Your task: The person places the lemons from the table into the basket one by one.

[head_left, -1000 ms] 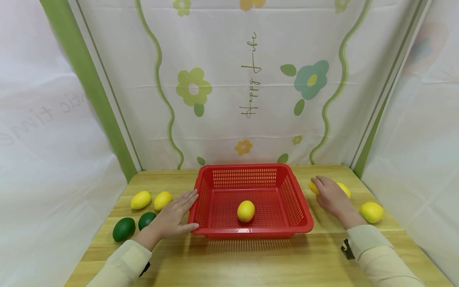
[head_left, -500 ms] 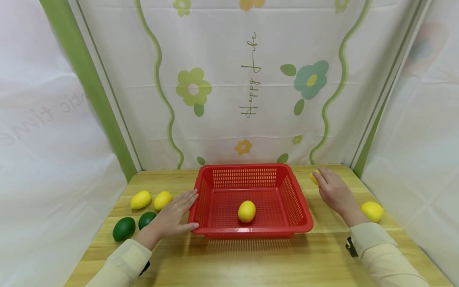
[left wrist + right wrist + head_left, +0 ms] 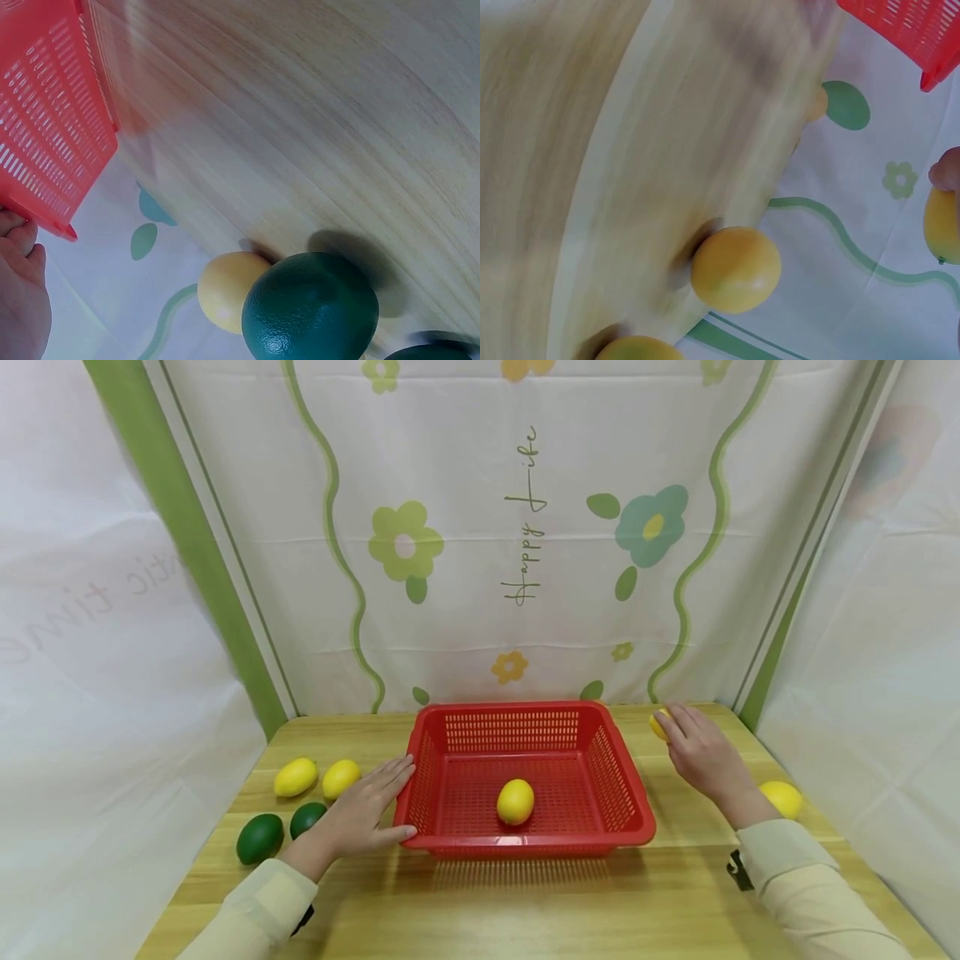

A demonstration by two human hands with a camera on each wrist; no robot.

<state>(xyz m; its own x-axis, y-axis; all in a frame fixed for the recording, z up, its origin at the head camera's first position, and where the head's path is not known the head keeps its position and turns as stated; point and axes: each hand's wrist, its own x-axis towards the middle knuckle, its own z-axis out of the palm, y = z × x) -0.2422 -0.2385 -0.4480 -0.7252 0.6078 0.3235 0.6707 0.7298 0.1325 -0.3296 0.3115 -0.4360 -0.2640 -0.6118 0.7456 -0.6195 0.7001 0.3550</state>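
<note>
Off the right side of the red plastic basket (image 3: 525, 852), my right hand (image 3: 703, 752) pinches a yellow lemon (image 3: 660, 725) in its fingertips. The same held lemon (image 3: 940, 225) shows at the right edge of the right wrist view, its stem end pointing down. My left hand (image 3: 367, 806) rests on the basket's left rim, fingers straight and thumb spread toward the near corner. In the left wrist view its fingers (image 3: 22, 236) lie at the rim. One more lemon (image 3: 515, 802) sits inside the basket.
Left on the wooden table (image 3: 525, 914) lie two lemons (image 3: 296, 777) and two dark green, avocado-like fruits (image 3: 259, 839). Another lemon (image 3: 782, 799) lies by the right forearm; the right wrist view shows a second loose lemon (image 3: 736, 270). A printed curtain (image 3: 465, 610) hangs behind.
The right hand has lifted the lemon off the table and moved slightly back and right. The left hand and the basket stay in place.
</note>
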